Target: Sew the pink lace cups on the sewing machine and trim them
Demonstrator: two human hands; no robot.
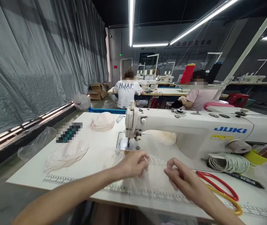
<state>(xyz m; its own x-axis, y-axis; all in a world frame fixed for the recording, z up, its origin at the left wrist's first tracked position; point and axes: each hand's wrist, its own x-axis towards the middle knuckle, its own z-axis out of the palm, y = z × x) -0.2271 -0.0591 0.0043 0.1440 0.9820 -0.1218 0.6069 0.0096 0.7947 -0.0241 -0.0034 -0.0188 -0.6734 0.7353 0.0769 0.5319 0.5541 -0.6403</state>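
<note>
Hands, left (133,164) and right (182,178), both pinching one sheer fabric (154,179), two handles (220,187) beside.

A white JUKI sewing machine (194,128) fills the middle and right of my view, on the white table (96,147). At centre left lie two piles of pale pieces (101,121) (64,156). Lower right: a coil of white cord (228,162) and red and yellow loops (222,187). Two people sit at benches at upper centre, grey plastic sheeting (35,56) covering the left.
</note>
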